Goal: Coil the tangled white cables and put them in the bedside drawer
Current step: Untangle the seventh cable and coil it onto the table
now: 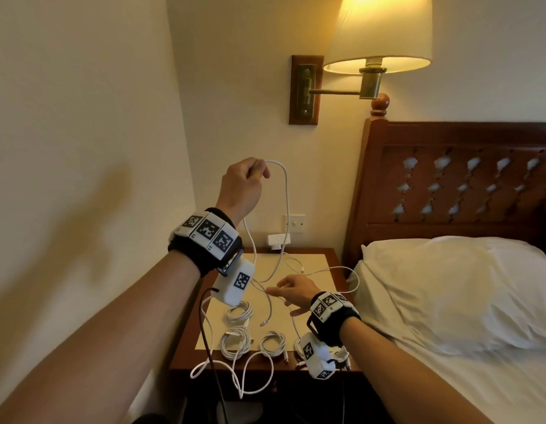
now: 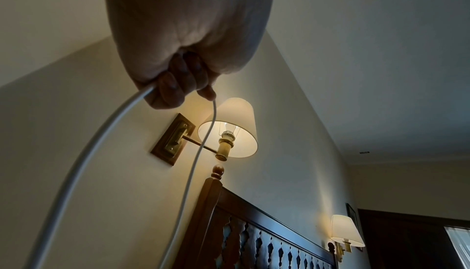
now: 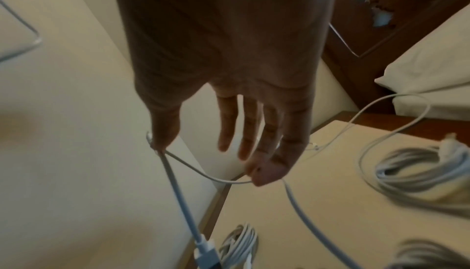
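My left hand (image 1: 256, 172) is raised high above the bedside table (image 1: 314, 261) and grips a long white cable (image 1: 285, 203) in a fist. In the left wrist view, two strands of the cable (image 2: 84, 164) hang from the curled fingers (image 2: 175, 86). Lower down, my right hand (image 1: 278, 296) pinches the same tangle just above the tabletop. The right wrist view shows the cable (image 3: 203, 173) strung from thumb to fingertip of my right hand (image 3: 208, 160), with the other fingers straight. Several coiled white cables (image 1: 235, 342) lie on the table. The drawer front is in shadow.
A loose cable (image 1: 250, 371) loops over the table's front edge. A wall socket (image 1: 294, 223) and a white plug (image 1: 278, 240) sit behind the table. The bed with its pillow (image 1: 449, 286) and headboard (image 1: 449, 179) stands at right, with a lit wall lamp (image 1: 379, 32) above and a wall close on the left.
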Action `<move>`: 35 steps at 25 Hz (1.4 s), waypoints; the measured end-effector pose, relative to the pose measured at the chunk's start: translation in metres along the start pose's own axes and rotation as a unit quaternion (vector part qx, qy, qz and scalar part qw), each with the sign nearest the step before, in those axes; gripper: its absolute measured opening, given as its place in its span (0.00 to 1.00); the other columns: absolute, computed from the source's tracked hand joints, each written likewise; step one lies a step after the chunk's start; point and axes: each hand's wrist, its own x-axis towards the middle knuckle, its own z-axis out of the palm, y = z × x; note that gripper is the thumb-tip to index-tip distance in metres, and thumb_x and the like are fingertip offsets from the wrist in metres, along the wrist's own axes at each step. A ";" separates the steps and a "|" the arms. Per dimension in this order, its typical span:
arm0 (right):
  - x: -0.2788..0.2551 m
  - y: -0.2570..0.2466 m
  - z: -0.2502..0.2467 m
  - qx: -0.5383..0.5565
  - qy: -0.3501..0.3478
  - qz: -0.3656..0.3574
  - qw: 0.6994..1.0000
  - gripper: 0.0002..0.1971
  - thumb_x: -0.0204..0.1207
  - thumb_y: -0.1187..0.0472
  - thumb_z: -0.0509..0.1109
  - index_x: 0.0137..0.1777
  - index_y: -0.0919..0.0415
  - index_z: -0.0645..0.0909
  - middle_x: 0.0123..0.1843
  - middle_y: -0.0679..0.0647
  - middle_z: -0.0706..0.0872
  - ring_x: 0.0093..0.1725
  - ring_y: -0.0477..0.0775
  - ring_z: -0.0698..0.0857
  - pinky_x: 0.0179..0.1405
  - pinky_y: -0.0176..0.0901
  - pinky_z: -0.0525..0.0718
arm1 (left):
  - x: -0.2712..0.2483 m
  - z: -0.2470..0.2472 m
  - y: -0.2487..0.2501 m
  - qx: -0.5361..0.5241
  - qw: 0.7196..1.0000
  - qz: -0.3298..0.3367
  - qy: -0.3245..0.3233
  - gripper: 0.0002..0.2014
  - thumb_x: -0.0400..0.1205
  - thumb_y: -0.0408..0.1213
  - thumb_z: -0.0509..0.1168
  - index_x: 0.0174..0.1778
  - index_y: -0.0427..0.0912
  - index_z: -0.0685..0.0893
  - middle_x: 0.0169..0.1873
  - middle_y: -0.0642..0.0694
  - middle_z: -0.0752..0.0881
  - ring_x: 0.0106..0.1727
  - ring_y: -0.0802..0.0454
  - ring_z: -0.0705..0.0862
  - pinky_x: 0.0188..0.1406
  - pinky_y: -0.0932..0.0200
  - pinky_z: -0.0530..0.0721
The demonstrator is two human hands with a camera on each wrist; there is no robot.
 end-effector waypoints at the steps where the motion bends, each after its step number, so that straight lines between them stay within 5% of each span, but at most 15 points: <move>1: 0.000 0.000 0.005 0.001 -0.014 0.008 1.000 0.20 0.76 0.44 0.72 0.61 0.56 0.83 0.53 0.52 0.86 0.51 0.48 0.86 0.39 0.45 0.90 | 0.000 0.000 0.000 -0.002 1.000 0.001 0.000 0.16 0.89 0.42 0.55 0.37 0.45 0.81 0.22 0.52 0.71 0.25 0.53 0.69 0.34 0.53 0.72; 3: -0.001 -0.001 0.015 0.062 -0.037 0.030 0.997 0.14 0.80 0.52 0.66 0.57 0.59 0.87 0.52 0.51 0.86 0.49 0.49 0.85 0.47 0.50 0.89 | 0.000 -0.001 0.000 -0.001 1.000 0.001 0.001 0.16 0.89 0.42 0.55 0.37 0.45 0.81 0.22 0.52 0.71 0.25 0.54 0.69 0.34 0.53 0.72; 5: -0.003 -0.002 0.019 0.132 -0.077 0.063 0.986 0.17 0.81 0.55 0.58 0.48 0.61 0.88 0.53 0.52 0.88 0.46 0.53 0.84 0.45 0.49 0.88 | 0.001 -0.004 -0.003 0.001 1.000 -0.003 0.007 0.16 0.89 0.42 0.55 0.37 0.45 0.81 0.22 0.52 0.71 0.25 0.53 0.70 0.34 0.52 0.73; 8: -0.007 -0.008 0.015 0.113 -0.093 0.038 0.988 0.13 0.82 0.62 0.60 0.48 0.65 0.86 0.50 0.58 0.87 0.41 0.52 0.83 0.51 0.51 0.88 | 0.001 -0.009 -0.009 0.002 1.000 -0.005 0.010 0.16 0.89 0.42 0.55 0.39 0.44 0.82 0.22 0.53 0.71 0.23 0.55 0.69 0.31 0.56 0.71; 11: -0.012 -0.019 -0.001 -0.061 0.003 -0.056 0.997 0.11 0.83 0.62 0.66 0.58 0.63 0.88 0.55 0.56 0.87 0.47 0.47 0.81 0.52 0.41 0.81 | -0.004 -0.010 -0.018 0.028 1.000 0.004 0.005 0.16 0.88 0.41 0.56 0.39 0.42 0.83 0.21 0.54 0.70 0.20 0.61 0.67 0.26 0.60 0.67; 13: -0.013 -0.027 -0.011 -0.054 0.092 -0.094 0.990 0.12 0.80 0.57 0.71 0.55 0.64 0.90 0.49 0.53 0.90 0.43 0.45 0.82 0.44 0.35 0.79 | -0.009 -0.008 -0.023 0.037 0.999 -0.001 0.003 0.16 0.88 0.41 0.57 0.39 0.41 0.83 0.21 0.54 0.71 0.20 0.61 0.67 0.25 0.62 0.65; 15: -0.011 -0.032 -0.019 0.057 0.152 -0.088 0.983 0.12 0.76 0.57 0.76 0.45 0.68 0.91 0.37 0.55 0.89 0.29 0.45 0.82 0.32 0.33 0.81 | -0.014 -0.004 -0.025 0.042 0.999 -0.008 -0.002 0.16 0.88 0.40 0.57 0.39 0.41 0.85 0.21 0.55 0.71 0.20 0.61 0.67 0.23 0.65 0.66; 18: -0.012 -0.045 -0.025 0.274 0.171 -0.069 0.944 0.11 0.74 0.63 0.77 0.44 0.75 0.88 0.33 0.62 0.87 0.23 0.47 0.83 0.27 0.33 0.85 | -0.022 0.002 -0.027 0.039 0.999 -0.026 -0.018 0.16 0.88 0.40 0.58 0.39 0.39 0.86 0.18 0.57 0.70 0.18 0.61 0.68 0.22 0.68 0.66; 21: -0.009 -0.059 -0.033 0.502 0.114 -0.072 0.854 0.05 0.80 0.73 0.68 0.47 0.77 0.82 0.40 0.67 0.85 0.35 0.56 0.87 0.32 0.38 0.90 | -0.025 0.005 -0.030 0.033 0.998 -0.047 -0.037 0.16 0.87 0.40 0.59 0.39 0.38 0.88 0.14 0.57 0.69 0.18 0.60 0.67 0.24 0.65 0.66; 23: -0.007 -0.067 -0.040 0.565 0.063 -0.090 0.818 0.06 0.83 0.77 0.59 0.50 0.76 0.78 0.49 0.69 0.85 0.50 0.62 0.88 0.47 0.45 0.91 | -0.026 0.007 -0.032 0.034 0.997 -0.050 -0.049 0.16 0.86 0.41 0.60 0.38 0.39 0.88 0.12 0.57 0.70 0.17 0.61 0.68 0.23 0.66 0.66; 25: -0.003 -0.069 -0.042 0.536 0.018 -0.128 0.834 0.09 0.82 0.80 0.56 0.53 0.72 0.74 0.50 0.65 0.81 0.64 0.65 0.83 0.58 0.52 0.86 | -0.028 0.010 -0.034 0.040 0.996 -0.047 -0.060 0.16 0.86 0.41 0.60 0.39 0.39 0.89 0.13 0.57 0.70 0.17 0.61 0.68 0.23 0.65 0.67; 27: 0.004 -0.069 -0.044 0.372 0.033 -0.133 0.918 0.08 0.81 0.79 0.59 0.58 0.74 0.74 0.50 0.64 0.78 0.66 0.70 0.81 0.59 0.59 0.84 | -0.029 0.012 -0.036 0.038 0.996 -0.049 -0.066 0.16 0.86 0.40 0.60 0.39 0.38 0.89 0.12 0.57 0.69 0.17 0.60 0.68 0.23 0.65 0.67; 29: 0.012 -0.063 -0.046 0.123 0.081 -0.110 0.983 0.15 0.82 0.72 0.63 0.68 0.75 0.74 0.64 0.70 0.76 0.67 0.73 0.79 0.66 0.63 0.80 | -0.029 0.013 -0.037 0.036 0.996 -0.053 -0.063 0.16 0.86 0.40 0.61 0.38 0.38 0.88 0.13 0.56 0.69 0.18 0.60 0.69 0.24 0.65 0.68; 32: 0.013 -0.059 -0.058 -0.060 0.100 -0.144 0.983 0.25 0.82 0.72 0.61 0.79 0.68 0.67 0.82 0.59 0.63 0.78 0.68 0.70 0.74 0.52 0.71 | -0.028 0.012 -0.037 0.031 0.997 -0.049 -0.057 0.16 0.86 0.40 0.60 0.39 0.38 0.89 0.16 0.56 0.69 0.18 0.61 0.69 0.24 0.67 0.68; 35: 0.008 -0.055 -0.072 -0.065 0.115 -0.210 0.969 0.26 0.80 0.74 0.65 0.78 0.64 0.70 0.79 0.55 0.72 0.65 0.57 0.84 0.62 0.42 0.82 | -0.026 0.011 -0.035 0.022 0.997 -0.045 -0.050 0.15 0.87 0.40 0.60 0.40 0.39 0.88 0.13 0.57 0.69 0.18 0.61 0.68 0.23 0.68 0.67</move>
